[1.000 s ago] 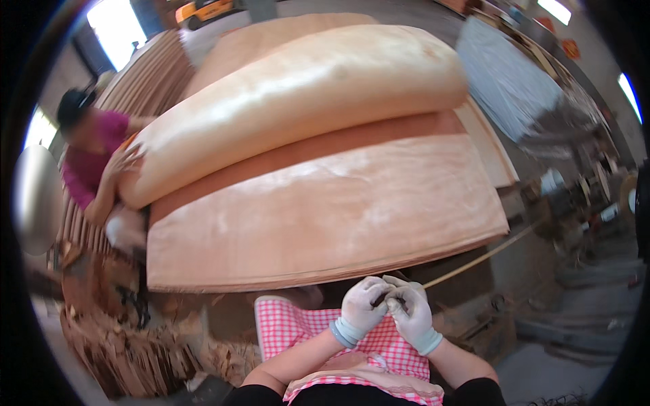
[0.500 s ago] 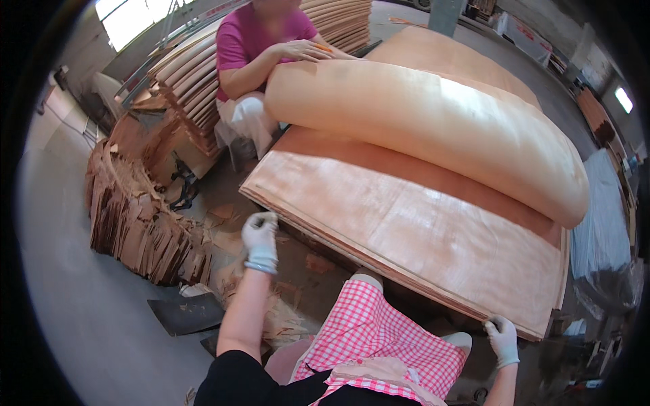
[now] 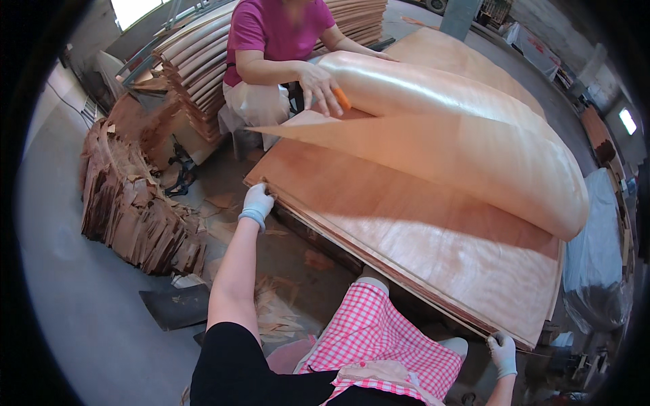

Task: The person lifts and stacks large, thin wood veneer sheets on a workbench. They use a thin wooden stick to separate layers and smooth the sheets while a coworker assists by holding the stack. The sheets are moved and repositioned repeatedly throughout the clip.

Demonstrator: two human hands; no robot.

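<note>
My left hand point(image 3: 258, 201), in a white glove, is closed with its fingertips on the near left corner of a stack of thin wood veneer sheets point(image 3: 433, 243). At the near right corner, my right hand point(image 3: 502, 352), also gloved, pinches the edge of the stack. The stack's top face is reddish and smooth. Over its far half lies a large veneer sheet point(image 3: 542, 155), curled into a roll, its loose left end lifted to a point in the air. A co-worker's hand point(image 3: 318, 88) with an orange object between its fingers is near that end.
The co-worker point(image 3: 281, 40) in a magenta top sits beyond the stack's left end. Behind stand curved wood sheets point(image 3: 196, 61) in a pile. Torn veneer scraps point(image 3: 128, 210) are heaped on the left floor. A plastic-wrapped bundle point(image 3: 596, 250) is at the right.
The curled sheet's left end has come loose and swung toward me. My left hand has moved up onto the stack's corner. The co-worker's hand has dropped from the roll.
</note>
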